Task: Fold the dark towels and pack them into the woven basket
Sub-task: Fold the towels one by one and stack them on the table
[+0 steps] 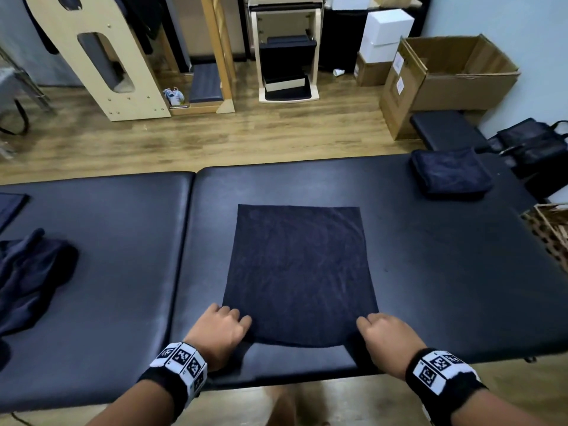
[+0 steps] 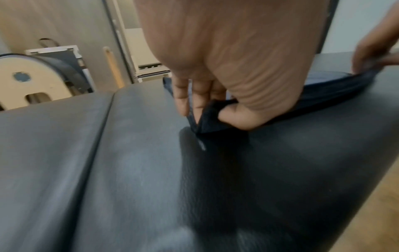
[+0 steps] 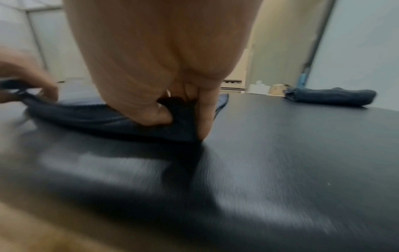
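Note:
A dark towel [image 1: 298, 272] lies spread flat in the middle of the black padded table [image 1: 430, 256]. My left hand [image 1: 227, 325] pinches its near left corner [image 2: 207, 122] between thumb and fingers. My right hand [image 1: 379, 329] pinches the near right corner [image 3: 183, 126] the same way. The near edge is lifted slightly off the table. A folded dark towel [image 1: 450, 175] sits at the table's far right, also visible as the folded towel [image 3: 330, 96] in the right wrist view. The woven basket [image 1: 550, 232] shows only partly at the right edge.
A heap of crumpled dark towels [image 1: 30, 278] lies on the left section of the table. A seam [image 1: 181, 256] splits the two table pads. Beyond the table stand wooden equipment [image 1: 104, 56], cardboard boxes [image 1: 445, 78] and a black bag [image 1: 534, 146].

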The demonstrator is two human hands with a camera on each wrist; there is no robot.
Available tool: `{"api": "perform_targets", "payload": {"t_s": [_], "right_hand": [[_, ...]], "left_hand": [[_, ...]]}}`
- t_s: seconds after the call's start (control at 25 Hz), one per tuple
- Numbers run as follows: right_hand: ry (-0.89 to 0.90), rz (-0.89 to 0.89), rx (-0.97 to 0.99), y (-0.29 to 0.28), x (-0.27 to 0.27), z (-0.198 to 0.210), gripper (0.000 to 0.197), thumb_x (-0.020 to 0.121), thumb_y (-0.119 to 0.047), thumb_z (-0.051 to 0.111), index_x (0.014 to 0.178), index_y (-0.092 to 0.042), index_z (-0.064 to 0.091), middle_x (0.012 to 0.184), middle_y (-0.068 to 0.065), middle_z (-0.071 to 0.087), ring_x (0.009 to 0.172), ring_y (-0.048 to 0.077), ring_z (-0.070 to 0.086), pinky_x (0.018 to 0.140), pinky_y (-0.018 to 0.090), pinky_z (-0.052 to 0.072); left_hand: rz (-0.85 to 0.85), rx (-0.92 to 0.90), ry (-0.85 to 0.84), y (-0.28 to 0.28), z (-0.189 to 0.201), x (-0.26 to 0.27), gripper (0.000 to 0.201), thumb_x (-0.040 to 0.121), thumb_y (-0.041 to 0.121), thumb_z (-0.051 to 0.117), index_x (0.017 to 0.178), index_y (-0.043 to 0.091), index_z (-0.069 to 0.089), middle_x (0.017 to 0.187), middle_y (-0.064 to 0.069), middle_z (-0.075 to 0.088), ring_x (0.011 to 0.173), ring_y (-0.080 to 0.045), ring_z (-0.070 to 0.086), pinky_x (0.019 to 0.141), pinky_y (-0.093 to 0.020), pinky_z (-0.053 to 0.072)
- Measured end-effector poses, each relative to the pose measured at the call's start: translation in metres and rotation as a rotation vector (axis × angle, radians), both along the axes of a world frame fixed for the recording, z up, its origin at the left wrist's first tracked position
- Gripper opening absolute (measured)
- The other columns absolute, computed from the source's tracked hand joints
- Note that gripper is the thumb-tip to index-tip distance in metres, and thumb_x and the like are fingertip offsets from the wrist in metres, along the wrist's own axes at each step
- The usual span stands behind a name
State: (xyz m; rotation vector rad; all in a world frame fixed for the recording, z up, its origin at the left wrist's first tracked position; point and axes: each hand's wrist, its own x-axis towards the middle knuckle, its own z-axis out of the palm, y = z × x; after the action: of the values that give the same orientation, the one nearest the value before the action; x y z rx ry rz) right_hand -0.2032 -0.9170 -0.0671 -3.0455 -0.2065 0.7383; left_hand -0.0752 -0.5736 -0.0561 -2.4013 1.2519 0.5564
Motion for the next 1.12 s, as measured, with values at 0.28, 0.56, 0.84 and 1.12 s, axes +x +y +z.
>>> {"api": "perform_targets", "payload": {"t_s": [0.28, 0.56, 0.84, 1.12], "right_hand": [[0.027, 0.085, -0.069, -0.019, 0.016, 0.005, 0.041, 0.039, -0.028, 0.083, 0.065, -0.027, 0.052, 0.049, -0.002, 0.054, 0.032, 0.02, 0.052, 0.034, 0.028, 0.021], [-0.121, -0.004, -0.118, -0.03, 0.056, 0.04, 0.015, 0.072, -0.024, 0.072, 0.076, -0.022, 0.058, 0.071, 0.005, 0.069, 0.06, 0.032, 0.069, 0.045, 0.037, 0.047], [-0.836, -0.478, 0.347, -0.071, 0.165, 0.158, 0.009, 0.081, -0.008, 0.068, 0.089, -0.01, 0.065, 0.078, 0.016, 0.071, 0.075, 0.039, 0.069, 0.068, 0.041, 0.054], [-1.117, -0.347, 0.473, -0.078, 0.147, 0.184, 0.019, 0.075, 0.008, 0.069, 0.088, -0.005, 0.068, 0.086, 0.01, 0.071, 0.08, 0.024, 0.065, 0.079, 0.023, 0.045]], "left_hand": [[-0.032, 0.13, 0.122, 0.005, 0.003, 0.021, 0.029, 0.047, 0.041, 0.074, 0.067, 0.026, 0.059, 0.062, 0.006, 0.059, 0.051, -0.017, 0.059, 0.048, -0.027, 0.047], [0.135, 0.013, 0.148, -0.017, 0.052, 0.074, 0.027, 0.088, 0.018, 0.049, 0.112, 0.019, 0.062, 0.117, -0.005, 0.062, 0.107, -0.033, 0.063, 0.085, -0.042, 0.049], [0.481, -0.662, -0.24, -0.05, 0.158, 0.184, 0.012, 0.09, 0.011, 0.054, 0.093, 0.013, 0.066, 0.091, -0.015, 0.07, 0.09, -0.041, 0.065, 0.073, -0.043, 0.054], [0.3, -1.028, -0.405, -0.041, 0.191, 0.168, 0.012, 0.077, 0.001, 0.062, 0.083, 0.009, 0.067, 0.083, -0.009, 0.068, 0.079, -0.034, 0.065, 0.07, -0.039, 0.054]]}}
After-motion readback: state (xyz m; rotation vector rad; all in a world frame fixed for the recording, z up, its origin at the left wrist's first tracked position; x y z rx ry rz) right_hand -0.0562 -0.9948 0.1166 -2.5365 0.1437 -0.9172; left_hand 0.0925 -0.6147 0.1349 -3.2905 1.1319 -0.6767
